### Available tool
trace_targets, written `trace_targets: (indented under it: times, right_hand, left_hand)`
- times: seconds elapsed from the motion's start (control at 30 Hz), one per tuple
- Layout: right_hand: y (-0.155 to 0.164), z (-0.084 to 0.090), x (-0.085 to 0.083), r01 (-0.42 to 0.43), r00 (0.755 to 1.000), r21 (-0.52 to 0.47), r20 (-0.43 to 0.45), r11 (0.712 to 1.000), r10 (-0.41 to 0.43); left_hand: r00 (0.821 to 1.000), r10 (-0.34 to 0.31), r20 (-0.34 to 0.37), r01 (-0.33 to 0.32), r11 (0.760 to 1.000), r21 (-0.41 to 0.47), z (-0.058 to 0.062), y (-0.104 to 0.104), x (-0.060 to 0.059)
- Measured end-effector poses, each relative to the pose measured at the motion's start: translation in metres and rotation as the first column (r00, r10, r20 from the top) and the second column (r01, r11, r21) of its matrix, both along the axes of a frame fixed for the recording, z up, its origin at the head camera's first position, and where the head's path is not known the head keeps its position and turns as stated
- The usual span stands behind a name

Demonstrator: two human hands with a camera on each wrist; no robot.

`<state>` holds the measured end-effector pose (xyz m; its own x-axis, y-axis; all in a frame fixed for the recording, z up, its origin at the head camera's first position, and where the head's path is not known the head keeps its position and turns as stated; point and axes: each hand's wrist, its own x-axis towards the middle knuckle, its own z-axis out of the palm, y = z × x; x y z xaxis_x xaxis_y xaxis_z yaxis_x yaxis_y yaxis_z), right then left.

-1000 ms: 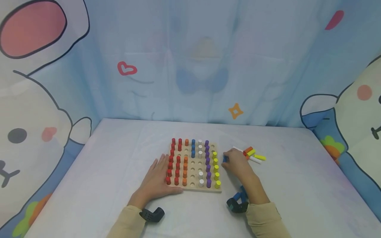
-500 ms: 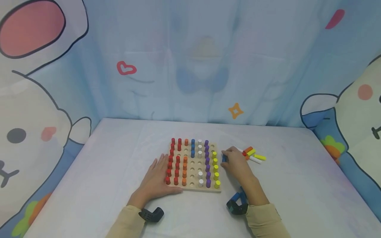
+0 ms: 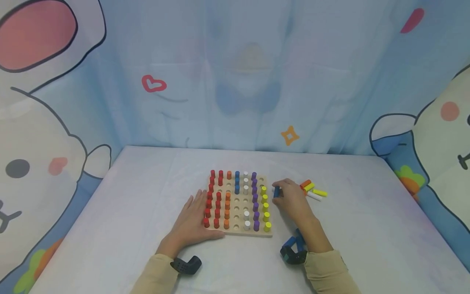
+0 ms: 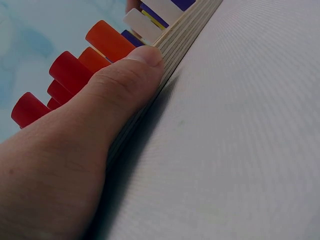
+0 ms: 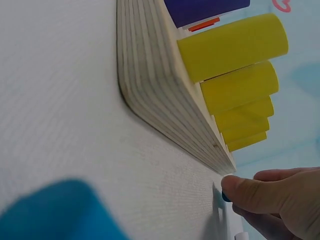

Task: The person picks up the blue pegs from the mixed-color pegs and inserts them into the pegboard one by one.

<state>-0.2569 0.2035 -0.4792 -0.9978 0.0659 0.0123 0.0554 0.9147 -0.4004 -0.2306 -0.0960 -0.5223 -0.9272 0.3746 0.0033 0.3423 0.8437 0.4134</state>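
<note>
A wooden pegboard (image 3: 238, 232) lies in the middle of the table with rows of red, orange, blue, white, purple and yellow pegs and several bare holes. My left hand (image 3: 192, 222) rests flat on the table against the board's left edge, its thumb (image 4: 125, 80) pressed along the near edge of the board (image 4: 182, 40). My right hand (image 3: 290, 200) sits just right of the board and pinches a blue peg (image 3: 276, 191) between thumb and fingers. In the right wrist view the fingers (image 5: 270, 192) curl round the peg near the board's corner (image 5: 150, 80) with its yellow pegs (image 5: 235, 47).
Loose orange, yellow and white pegs (image 3: 313, 190) lie on the table right of my right hand. More blue pegs (image 3: 293, 241) lie under my right wrist. A cartoon-printed curtain (image 3: 235, 73) closes off the back and sides.
My right hand has lifted slightly with the blue peg and shifted a little toward the board's right edge. The left hand has stayed put.
</note>
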Motion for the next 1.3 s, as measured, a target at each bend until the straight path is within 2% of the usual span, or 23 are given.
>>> trace_targets:
  times: [0.23,0.53,0.87,1.2,1.3]
  right_hand:
    - [0.003,0.000,0.001,-0.017,0.997,-0.035,-0.073,0.999,0.014]
    - [0.003,0.005,0.005,-0.030,0.987,-0.031,-0.158,0.999,0.025]
    - [-0.003,0.014,0.009,-0.068,0.948,-0.039,-0.315,0.997,0.052]
    - [-0.016,0.031,0.019,-0.094,0.912,-0.038,-0.403,0.995,0.071]
    - [-0.023,0.036,0.022,-0.098,0.908,-0.042,-0.412,0.994,0.072]
  left_hand:
    - [1.000,0.000,0.005,0.000,1.000,0.009,0.000,0.000,0.000]
    - [1.000,-0.001,-0.004,0.001,1.000,0.012,-0.001,0.000,0.001]
    - [1.000,0.001,-0.005,-0.001,1.000,0.018,-0.002,-0.001,0.000]
    - [1.000,-0.003,-0.013,0.003,1.000,0.010,-0.003,-0.001,0.000]
    - [1.000,-0.004,-0.016,0.005,1.000,0.007,-0.002,-0.001,0.000]
